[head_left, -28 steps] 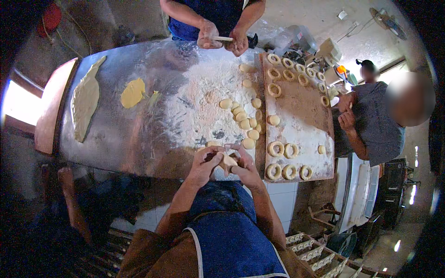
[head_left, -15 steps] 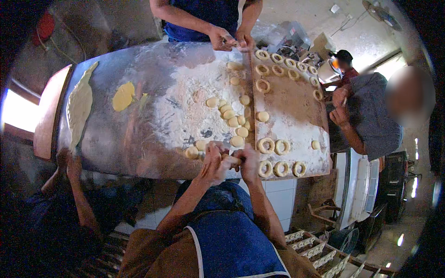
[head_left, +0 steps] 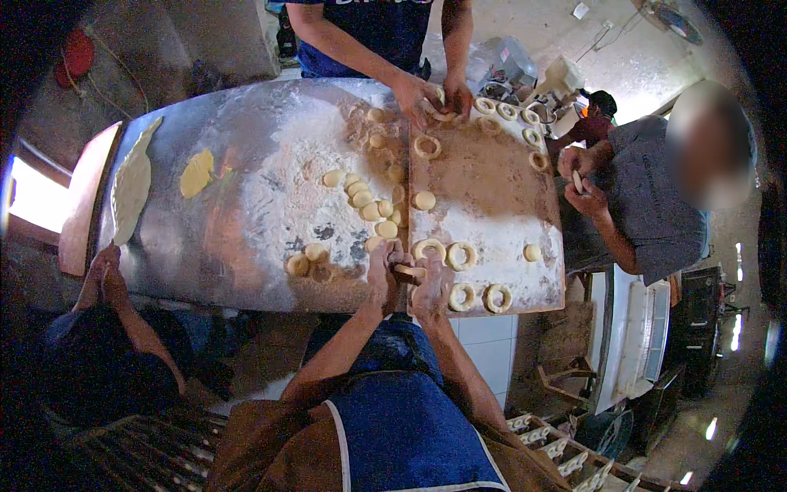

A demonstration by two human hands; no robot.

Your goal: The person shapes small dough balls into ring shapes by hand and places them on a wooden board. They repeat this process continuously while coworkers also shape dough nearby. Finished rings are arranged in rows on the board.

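At the near edge of the floured table, my left hand [head_left: 384,277] and my right hand [head_left: 432,289] are closed around one piece of dough [head_left: 407,271]. The dough spans between them just above the table; my fingers cover most of it, so its full shape is hidden. Right beside my right hand, pale dough rings [head_left: 462,257] lie on the wooden board, one of them [head_left: 429,249] partly behind my fingers. Beyond my left hand lie several small dough balls [head_left: 360,198], with more dough balls [head_left: 297,265] to its left.
Across the table a person's hands [head_left: 434,102] hold a dough ring above the board [head_left: 492,176]. Another person's hands [head_left: 582,176] work dough at the right. On the left are a long dough sheet [head_left: 133,182], a yellow lump [head_left: 197,173] and someone's hands [head_left: 105,266].
The view has shifted, so the table sits further left. My hands, still on the dough, are further right along the table. The person opposite has lowered their hands toward the board.
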